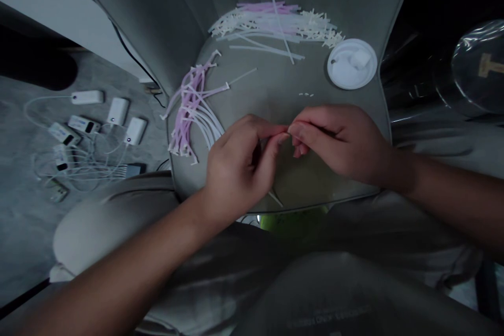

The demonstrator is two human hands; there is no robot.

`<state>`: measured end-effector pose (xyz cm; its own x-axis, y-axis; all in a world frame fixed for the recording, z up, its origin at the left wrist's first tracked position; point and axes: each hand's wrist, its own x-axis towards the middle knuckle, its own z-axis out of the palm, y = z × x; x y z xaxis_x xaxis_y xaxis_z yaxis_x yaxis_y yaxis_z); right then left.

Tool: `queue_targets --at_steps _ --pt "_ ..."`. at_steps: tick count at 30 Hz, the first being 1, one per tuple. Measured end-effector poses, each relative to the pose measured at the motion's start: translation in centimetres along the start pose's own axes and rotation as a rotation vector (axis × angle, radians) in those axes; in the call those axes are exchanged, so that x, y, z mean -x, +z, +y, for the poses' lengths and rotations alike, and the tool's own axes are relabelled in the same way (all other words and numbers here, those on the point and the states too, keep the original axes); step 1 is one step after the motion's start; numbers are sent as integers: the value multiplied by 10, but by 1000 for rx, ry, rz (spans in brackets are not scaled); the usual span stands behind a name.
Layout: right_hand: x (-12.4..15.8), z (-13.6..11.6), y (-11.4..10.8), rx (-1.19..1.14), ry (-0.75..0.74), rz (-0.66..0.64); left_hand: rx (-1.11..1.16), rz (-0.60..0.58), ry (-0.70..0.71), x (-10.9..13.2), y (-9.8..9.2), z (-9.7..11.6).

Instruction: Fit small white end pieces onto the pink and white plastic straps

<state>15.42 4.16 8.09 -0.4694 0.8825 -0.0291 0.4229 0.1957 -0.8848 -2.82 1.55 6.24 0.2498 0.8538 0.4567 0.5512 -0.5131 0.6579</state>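
Note:
My left hand [242, 160] and my right hand [340, 139] meet fingertip to fingertip above the chair seat. Both are closed in a pinch, and whatever sits between the fingertips is too small to make out. A thin pale strip [276, 199] pokes out below my left hand; whether that hand holds it is hidden. Several tiny white pieces [306, 95] lie just beyond my fingers. To the left is a bundle of lilac and white tubes [191, 102] with small white end pieces. A round white dish [352, 64] with white contents stands beyond my right hand.
At the back of the grey seat [268, 89] lies a pile of white and lilac tubes [271, 23], with one long tube [280, 18] across it. White boxes with cables [87, 97] are on the floor at left. A clear plastic container [482, 68] stands at right.

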Motion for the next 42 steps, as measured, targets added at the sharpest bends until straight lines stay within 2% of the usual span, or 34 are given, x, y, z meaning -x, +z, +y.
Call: queue_targets --at_steps 5,10,16,20,22,27,34,42 --pt "0 1 1 -15 3 -11 105 34 -3 3 8 -4" --pt "0 4 2 -134 0 -25 206 42 -39 1 11 -6" --pt "-3 1 2 -250 10 69 23 -26 -26 -10 0 -2" --pt "-5 -2 2 -272 48 92 17 69 -20 -9 1 -5" --pt "-5 -3 2 -270 70 81 21 94 -24 -8 2 -7" --pt "-4 -4 2 -262 86 77 87 63 -28 -9 3 -6" --pt "-3 -6 0 -226 81 52 171 7 -207 -6 5 -2" --pt "-3 0 0 -157 66 49 132 2 -164 -4 8 -4"
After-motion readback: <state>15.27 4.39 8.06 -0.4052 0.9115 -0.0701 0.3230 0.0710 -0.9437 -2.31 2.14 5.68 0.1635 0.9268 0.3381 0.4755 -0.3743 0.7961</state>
